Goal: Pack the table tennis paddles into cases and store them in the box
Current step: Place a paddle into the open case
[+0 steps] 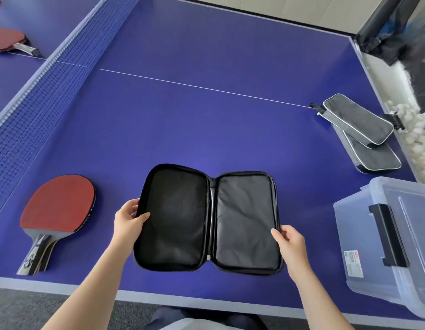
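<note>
Both hands hold one black case spread flat like a book (zip fully undone): left hand pinches its left rim, right hand its right rim. Left of the case lies a red paddle; right of it, the clear box.

A black case, unzipped and spread open like a book with both halves empty, is held at its outer edges by the left hand and right hand. 1 red-faced paddle lies flat to its left, handle toward the person, and a second paddle lies far off at top left. At the right, 1 closed grey case overlaps a lower grey case, and nearer stands the clear lidded box with a black latch.
</note>
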{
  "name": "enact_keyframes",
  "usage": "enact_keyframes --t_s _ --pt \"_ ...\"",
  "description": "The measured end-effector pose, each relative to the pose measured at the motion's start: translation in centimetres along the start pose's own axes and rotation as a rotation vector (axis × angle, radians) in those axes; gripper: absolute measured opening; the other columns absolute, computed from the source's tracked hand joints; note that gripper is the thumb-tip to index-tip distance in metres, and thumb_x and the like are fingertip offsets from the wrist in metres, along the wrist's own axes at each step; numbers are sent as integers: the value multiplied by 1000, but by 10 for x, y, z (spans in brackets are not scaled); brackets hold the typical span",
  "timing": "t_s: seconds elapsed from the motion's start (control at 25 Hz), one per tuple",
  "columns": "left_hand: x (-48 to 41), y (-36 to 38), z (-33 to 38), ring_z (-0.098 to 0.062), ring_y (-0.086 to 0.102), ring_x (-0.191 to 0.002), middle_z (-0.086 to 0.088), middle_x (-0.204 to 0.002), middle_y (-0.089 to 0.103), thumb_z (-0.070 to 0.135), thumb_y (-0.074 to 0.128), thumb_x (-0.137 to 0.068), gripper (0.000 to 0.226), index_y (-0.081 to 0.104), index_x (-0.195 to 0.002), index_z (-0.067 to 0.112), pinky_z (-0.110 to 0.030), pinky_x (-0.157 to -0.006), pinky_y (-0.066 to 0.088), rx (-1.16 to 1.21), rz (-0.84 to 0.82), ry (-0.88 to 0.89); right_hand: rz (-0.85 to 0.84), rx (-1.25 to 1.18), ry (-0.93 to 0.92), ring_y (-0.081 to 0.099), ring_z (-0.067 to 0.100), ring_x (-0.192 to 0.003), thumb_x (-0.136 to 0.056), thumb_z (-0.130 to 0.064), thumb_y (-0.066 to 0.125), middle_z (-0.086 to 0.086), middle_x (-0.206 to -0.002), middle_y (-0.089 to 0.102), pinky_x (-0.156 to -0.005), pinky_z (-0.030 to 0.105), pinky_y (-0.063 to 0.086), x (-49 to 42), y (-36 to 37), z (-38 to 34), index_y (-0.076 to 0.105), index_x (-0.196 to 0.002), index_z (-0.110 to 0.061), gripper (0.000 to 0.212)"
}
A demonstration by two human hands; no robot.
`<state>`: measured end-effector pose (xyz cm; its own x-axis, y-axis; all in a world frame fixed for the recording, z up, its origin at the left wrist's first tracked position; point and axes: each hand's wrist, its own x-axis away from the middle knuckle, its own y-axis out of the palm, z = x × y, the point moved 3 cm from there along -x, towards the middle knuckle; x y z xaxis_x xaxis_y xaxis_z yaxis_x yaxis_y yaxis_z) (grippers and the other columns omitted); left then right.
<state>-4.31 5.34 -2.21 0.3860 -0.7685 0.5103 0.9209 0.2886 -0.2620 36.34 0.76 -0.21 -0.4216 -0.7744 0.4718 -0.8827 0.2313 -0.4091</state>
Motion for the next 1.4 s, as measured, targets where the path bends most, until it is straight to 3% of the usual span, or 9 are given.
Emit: enact_keyframes --t_s 0.16,0.36,0.56,0.72,0.84,1.0,1.16,1.28,1.4 --pt "-3 10 -12 -27 63 -95 -4 -108 65 -1 63 -85 35 62 -111 22 -46 -84 54 -89 47 -19 42 110 18 59 20 -77 -88 -16 63 5 -83 67 -65 29 45 -9 7 13 64 -85 -13 5" --pt "-8 18 -16 -24 59 -91 -6 -108 63 1 62 -87 33 62 -115 19 -35 -77 47 -216 121 -8 72 285 18 59 22 -78 -87 -16 64 1 -76 64 -66 30 43 -19 10 22 63 -84 -7 9" --pt "-13 24 -19 -21 52 -93 -10 -113 57 6 64 -87 37 59 -123 14 -35 -80 44 -375 178 2 92 344 56 60 23 -80 -87 -16 65 0 -78 63 -70 31 46 -24 8 31 61 -87 -10 7" --pt "-12 26 -16 -22 50 -91 -13 -118 54 8 65 -87 41 55 -127 12 -34 -79 41 -450 224 -3 85 393 37 59 21 -75 -88 -18 64 -1 -75 61 -65 30 46 -28 7 31 59 -85 -11 9" --pt "-5 29 -16 -32 52 -105 -14 -123 48 13 65 -88 46 50 -131 11 -40 -82 43 -506 252 -7 87 441 -16 57 21 -74 -89 -19 63 1 -78 61 -61 31 45 -25 7 31 57 -88 -10 11" --pt "12 29 -23 -30 43 -120 -12 -132 41 20 67 -87 54 44 -135 10 -43 -92 42 -473 314 4 119 412 -118 54 20 -81 -86 -25 67 1 -91 55 -63 28 38 -23 4 28 55 -104 -12 25" --pt "31 17 -33 -32 48 -119 -10 -139 39 25 68 -87 61 40 -140 12 -48 -98 44 -447 323 -9 128 363 -243 53 20 -93 -84 -22 70 -1 -103 54 -69 33 44 -21 11 15 56 -112 -12 33" --pt "47 1 -39 -32 52 -113 -7 -137 41 29 67 -88 61 39 -141 14 -53 -89 51 -440 341 -28 71 349 -322 50 22 -99 -83 -18 71 2 -108 56 -79 43 48 -21 27 0 56 -114 -9 36" --pt "56 -21 -43 -31 54 -112 -8 -137 43 31 67 -88 61 40 -140 14 -52 -88 51 -451 383 -30 3 306 -355 50 22 -100 -83 -15 70 6 -109 56 -85 40 45 -17 49 -19 56 -115 -7 35"
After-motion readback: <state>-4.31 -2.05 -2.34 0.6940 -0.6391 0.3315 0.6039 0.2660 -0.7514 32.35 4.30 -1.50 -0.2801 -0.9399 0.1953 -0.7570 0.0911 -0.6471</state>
